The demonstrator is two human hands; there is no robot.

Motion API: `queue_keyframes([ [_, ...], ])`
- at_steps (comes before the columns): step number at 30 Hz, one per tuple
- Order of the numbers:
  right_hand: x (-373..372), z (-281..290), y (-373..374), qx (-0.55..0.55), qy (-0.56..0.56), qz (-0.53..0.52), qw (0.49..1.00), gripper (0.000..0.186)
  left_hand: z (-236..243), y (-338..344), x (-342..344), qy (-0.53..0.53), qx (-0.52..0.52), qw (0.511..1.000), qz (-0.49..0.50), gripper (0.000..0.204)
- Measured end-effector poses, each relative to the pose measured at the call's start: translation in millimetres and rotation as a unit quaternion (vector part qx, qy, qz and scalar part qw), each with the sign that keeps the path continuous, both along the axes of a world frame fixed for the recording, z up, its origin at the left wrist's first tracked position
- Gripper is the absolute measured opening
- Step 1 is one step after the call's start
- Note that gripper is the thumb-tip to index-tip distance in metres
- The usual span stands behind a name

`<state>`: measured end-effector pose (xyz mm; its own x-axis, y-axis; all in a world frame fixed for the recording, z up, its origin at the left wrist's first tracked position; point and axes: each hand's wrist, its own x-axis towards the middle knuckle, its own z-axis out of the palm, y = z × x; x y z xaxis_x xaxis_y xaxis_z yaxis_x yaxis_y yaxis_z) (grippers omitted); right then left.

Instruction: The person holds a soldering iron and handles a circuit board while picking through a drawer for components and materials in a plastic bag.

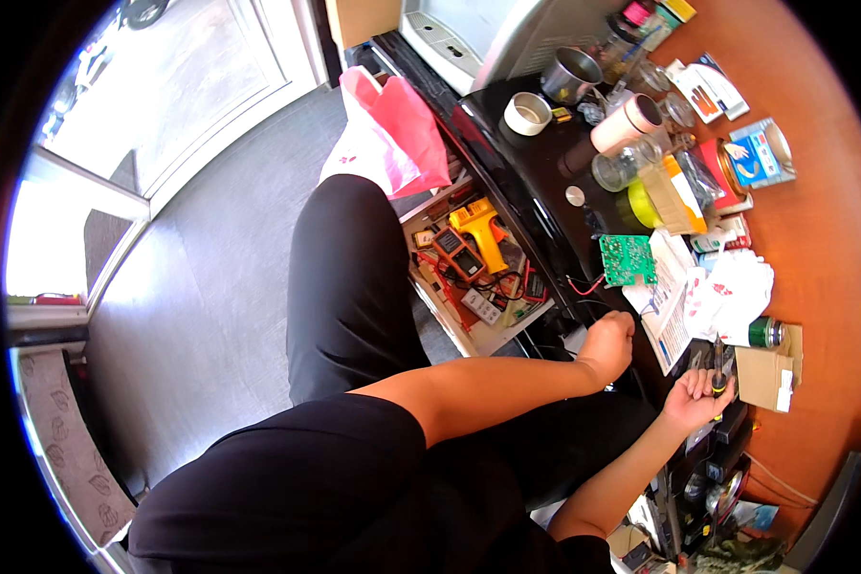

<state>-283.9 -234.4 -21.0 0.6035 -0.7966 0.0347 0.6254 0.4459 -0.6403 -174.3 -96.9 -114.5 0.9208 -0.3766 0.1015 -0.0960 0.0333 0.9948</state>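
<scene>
A green circuit board [628, 260] lies at the desk's edge, partly over a printed sheet [668, 330]. Red and dark wires [588, 287] run off its left side. Just below the board, my left hand [607, 351] is closed in a fist near the desk edge; whatever it may hold is hidden. Further right, my right hand [695, 400] has its fingers wrapped around a slim tool with a black and yellow handle [718, 380], its dark shaft pointing away from me. Both hands are apart from the board.
An open drawer [488, 337] beside my knee holds a yellow gun-shaped tool [481, 230] and an orange meter [459, 253]. Cups, jars and a pink bottle [627, 122] crowd the desk's far part. A white bag [732, 297] and cardboard box [767, 378] stand right. A pink bag [397, 134] is beyond my knee.
</scene>
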Motion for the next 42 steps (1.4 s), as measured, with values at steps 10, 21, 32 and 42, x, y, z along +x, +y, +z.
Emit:
queue_keyframes([
  [10, 6, 6, 8, -0.018, -0.008, -0.022, 1.000, 0.041, -11, 17, -28, 0.110, 0.039, 0.993, -0.001, 0.011],
  [21, -7, 8, 4, 0.005, -0.026, -0.045, 0.999, 0.037, 13, 69, -12, 0.140, 0.045, 0.979, -0.138, 0.013],
  [32, -12, 11, 4, -0.001, -0.016, -0.057, 0.998, 0.041, 70, 286, 344, -0.444, 0.437, 0.756, -0.201, 0.075],
  [42, -17, 10, -3, 0.025, 0.034, -0.098, 0.994, 0.038, -33, 443, 340, -0.212, 0.633, 0.739, -0.086, 0.014],
])
